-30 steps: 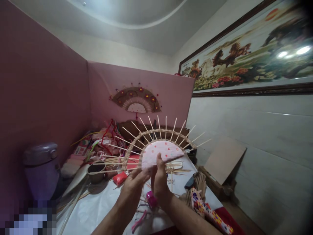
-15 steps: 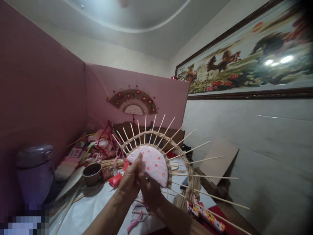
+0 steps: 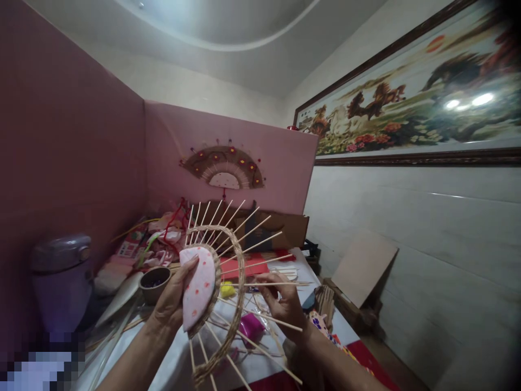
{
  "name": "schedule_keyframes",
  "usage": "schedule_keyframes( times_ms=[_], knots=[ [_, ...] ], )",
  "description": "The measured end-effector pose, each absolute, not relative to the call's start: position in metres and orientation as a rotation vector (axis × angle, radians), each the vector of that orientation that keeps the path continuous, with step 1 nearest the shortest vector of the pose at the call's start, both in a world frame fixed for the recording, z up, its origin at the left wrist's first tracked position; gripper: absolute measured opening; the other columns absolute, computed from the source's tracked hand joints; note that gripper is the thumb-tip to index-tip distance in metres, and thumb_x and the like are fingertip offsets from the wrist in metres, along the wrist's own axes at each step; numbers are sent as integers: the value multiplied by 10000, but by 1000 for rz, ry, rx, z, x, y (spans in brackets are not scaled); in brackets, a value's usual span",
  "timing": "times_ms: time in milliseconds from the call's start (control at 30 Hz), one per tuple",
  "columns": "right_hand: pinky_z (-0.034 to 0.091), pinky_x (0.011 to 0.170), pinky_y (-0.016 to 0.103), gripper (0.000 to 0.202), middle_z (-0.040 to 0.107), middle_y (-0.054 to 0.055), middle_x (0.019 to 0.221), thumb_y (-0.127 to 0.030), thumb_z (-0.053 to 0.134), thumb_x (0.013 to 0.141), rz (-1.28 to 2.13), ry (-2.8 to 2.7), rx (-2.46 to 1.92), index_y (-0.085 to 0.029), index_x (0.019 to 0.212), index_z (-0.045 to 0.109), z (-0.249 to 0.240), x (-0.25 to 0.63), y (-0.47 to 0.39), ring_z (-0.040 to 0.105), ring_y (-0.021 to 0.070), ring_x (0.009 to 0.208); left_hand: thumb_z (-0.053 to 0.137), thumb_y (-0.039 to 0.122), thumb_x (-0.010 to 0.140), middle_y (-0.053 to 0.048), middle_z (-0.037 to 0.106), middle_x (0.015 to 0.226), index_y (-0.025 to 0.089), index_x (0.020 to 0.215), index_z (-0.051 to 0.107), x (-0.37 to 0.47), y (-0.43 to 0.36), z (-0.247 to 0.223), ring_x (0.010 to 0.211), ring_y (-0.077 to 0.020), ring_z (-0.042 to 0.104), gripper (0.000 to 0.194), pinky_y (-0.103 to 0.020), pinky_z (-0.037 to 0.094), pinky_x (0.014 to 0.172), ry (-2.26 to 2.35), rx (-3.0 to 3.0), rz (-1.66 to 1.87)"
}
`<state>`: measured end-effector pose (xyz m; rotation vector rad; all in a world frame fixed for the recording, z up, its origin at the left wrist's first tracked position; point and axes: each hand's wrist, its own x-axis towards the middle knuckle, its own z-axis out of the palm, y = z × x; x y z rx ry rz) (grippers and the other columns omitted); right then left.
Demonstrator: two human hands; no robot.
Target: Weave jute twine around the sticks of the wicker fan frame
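Observation:
A half-round fan frame (image 3: pixel 241 271) of thin sticks, with a woven twine band across them, is tilted so its sticks point up and right. Its white, pink-dotted padded centre (image 3: pixel 200 288) is gripped by my left hand (image 3: pixel 173 296), thumb on the front face. At the right, my right hand (image 3: pixel 280 298) has its fingers pinched round one of the sticks, outside the woven band. The fingers of my left hand behind the padded centre are hidden.
A brown bowl (image 3: pixel 155 285) stands left of my left hand. Yellow (image 3: pixel 227 289) and magenta (image 3: pixel 251 328) packets lie behind the frame. Cardboard (image 3: pixel 280 231) sits at the back, below a finished fan (image 3: pixel 226 167) on the pink panel (image 3: pixel 280 163). A purple container (image 3: pixel 61 288) is at left.
The fan frame has turned clockwise and moved left with my left hand. My right hand has left the padded centre and moved right to a stick.

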<state>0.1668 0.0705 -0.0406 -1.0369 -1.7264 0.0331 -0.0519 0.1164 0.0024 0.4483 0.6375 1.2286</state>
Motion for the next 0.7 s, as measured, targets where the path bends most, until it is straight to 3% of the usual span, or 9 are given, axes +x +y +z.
schedule_keyframes(
  times_ms=[300, 400, 500, 600, 700],
  knots=[
    [419, 603, 260, 128, 637, 35, 714, -309, 651, 733, 434, -1677, -1126, -187, 724, 688, -31, 189, 61, 535, 145, 655, 531, 150, 798, -77, 705, 585, 99, 819, 619, -68, 117, -20, 463, -182, 651, 104, -275, 553, 473, 665, 590, 1272],
    [412, 536, 239, 216, 555, 4, 597, -348, 651, 724, 682, -1700, -1162, -160, 618, 630, -21, 197, 56, 490, 111, 551, 532, 156, 797, -72, 708, 599, 106, 809, 619, -71, 116, -19, 469, -178, 651, 101, -271, 549, 474, 693, 616, 1286],
    [378, 450, 210, 275, 469, -38, 547, -419, 615, 741, 932, -1629, -1114, -159, 665, 571, -16, 205, 51, 420, 74, 455, 545, 153, 784, -72, 702, 589, 105, 791, 619, -73, 118, -19, 452, -180, 641, 89, -268, 536, 447, 717, 654, 1282],
    [349, 445, 199, 268, 436, -50, 552, -421, 599, 758, 865, -1641, -1126, -162, 699, 562, -14, 210, 44, 390, 66, 462, 578, 156, 760, -58, 699, 596, 117, 788, 617, -74, 120, -20, 455, -170, 638, 62, -248, 524, 440, 734, 693, 1293],
    [341, 480, 215, 227, 498, -19, 583, -365, 566, 799, 592, -1765, -1185, -159, 711, 605, -10, 210, 33, 428, 90, 526, 619, 172, 730, -61, 695, 601, 119, 776, 616, -75, 121, -22, 457, -175, 634, 70, -243, 511, 425, 751, 746, 1291]
  ],
)
